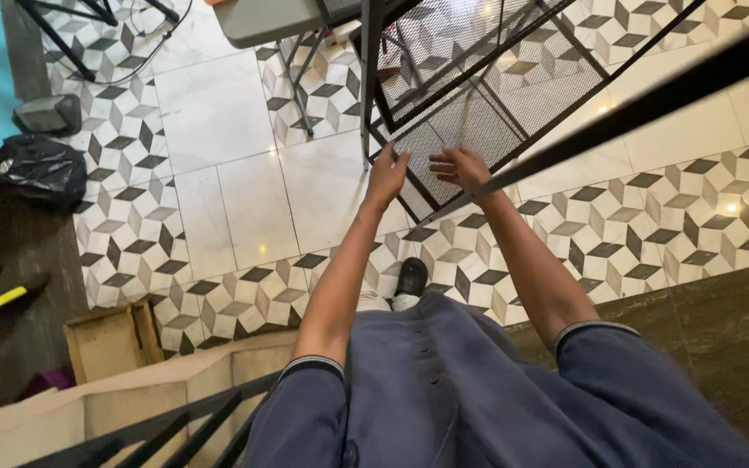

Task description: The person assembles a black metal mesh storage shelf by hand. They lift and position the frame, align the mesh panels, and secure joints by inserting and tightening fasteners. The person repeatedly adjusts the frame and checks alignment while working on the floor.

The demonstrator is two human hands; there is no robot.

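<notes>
While the black mesh rack (487, 87) slants from lower left to upper right, the left hand (387, 178) and right hand (459, 167) reach its lower end, fingers loosely apart.

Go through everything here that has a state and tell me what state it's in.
Left hand: open, fingers on the black mesh panel's edge.
Right hand: open, resting on the mesh.
Black mesh panel: tilted, steadied by both hands.
Black plastic bag: lying crumpled on the floor.
Wooden box: open-topped, looks empty.
</notes>
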